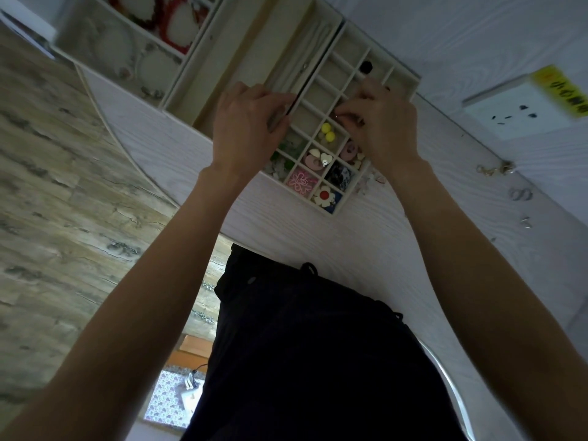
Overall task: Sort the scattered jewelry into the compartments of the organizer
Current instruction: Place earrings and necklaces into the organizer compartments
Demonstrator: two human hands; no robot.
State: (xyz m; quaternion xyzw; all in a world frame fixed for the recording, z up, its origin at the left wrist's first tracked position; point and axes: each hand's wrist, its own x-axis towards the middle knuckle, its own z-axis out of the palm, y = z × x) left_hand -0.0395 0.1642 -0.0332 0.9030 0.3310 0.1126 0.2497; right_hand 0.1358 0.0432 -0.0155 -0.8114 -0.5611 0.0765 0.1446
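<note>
While several near compartments of the organizer [401,78] are already filled, among them yellow beads [328,132] and a white flower piece [324,196], most far compartments are seen bare. A tiny shiny item [336,116] appears pinched in the right hand [383,128] above the grid; the left hand [246,122] is curled on the tray's edge. Loose rings [521,194] and a chain [495,169] are left scattered on the table [366,249], so the sorting is judged partly done
</note>
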